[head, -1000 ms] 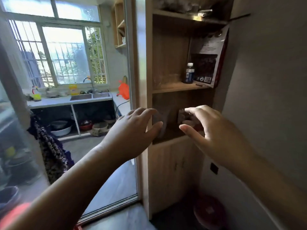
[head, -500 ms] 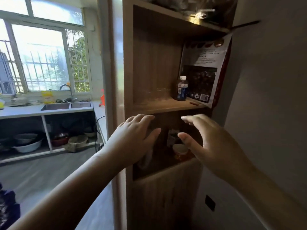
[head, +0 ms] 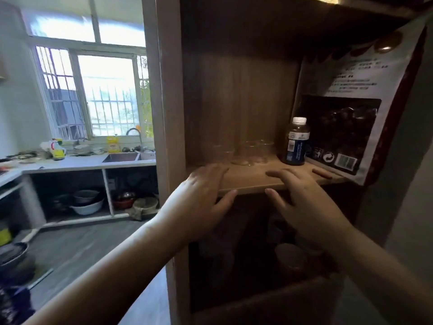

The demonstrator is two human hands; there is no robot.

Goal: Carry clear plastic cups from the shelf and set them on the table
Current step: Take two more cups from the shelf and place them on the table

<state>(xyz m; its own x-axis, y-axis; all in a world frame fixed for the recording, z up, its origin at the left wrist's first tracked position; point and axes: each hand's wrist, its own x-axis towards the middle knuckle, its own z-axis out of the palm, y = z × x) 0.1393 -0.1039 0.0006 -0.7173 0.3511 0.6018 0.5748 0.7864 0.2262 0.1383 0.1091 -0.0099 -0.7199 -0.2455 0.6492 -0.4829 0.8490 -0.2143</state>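
- Both of the person's hands reach forward, palms down, to the front edge of a wooden shelf (head: 253,181) in a tall cabinet.
- The left hand (head: 201,202) is open and empty, fingers spread over the shelf's front lip and thumb hanging below the edge.
- The right hand (head: 302,202) is also open and empty, fingers (head: 281,173) splayed flat over the shelf board and thumb below the edge.
- The clear plastic cups (head: 243,152) stand on the same board, just beyond the fingertips of both hands, towards the back. They are faint and blurred; there seem to be several, close together. Neither hand touches them.
- Just beyond and to the right of the right hand stands a dark bottle (head: 295,141) with a white cap and blue label.
- Behind the bottle, a large printed bag (head: 351,109) leans against the cabinet's right side.
- Far off to the left of the left hand, a kitchen counter (head: 77,164) runs under a barred window.
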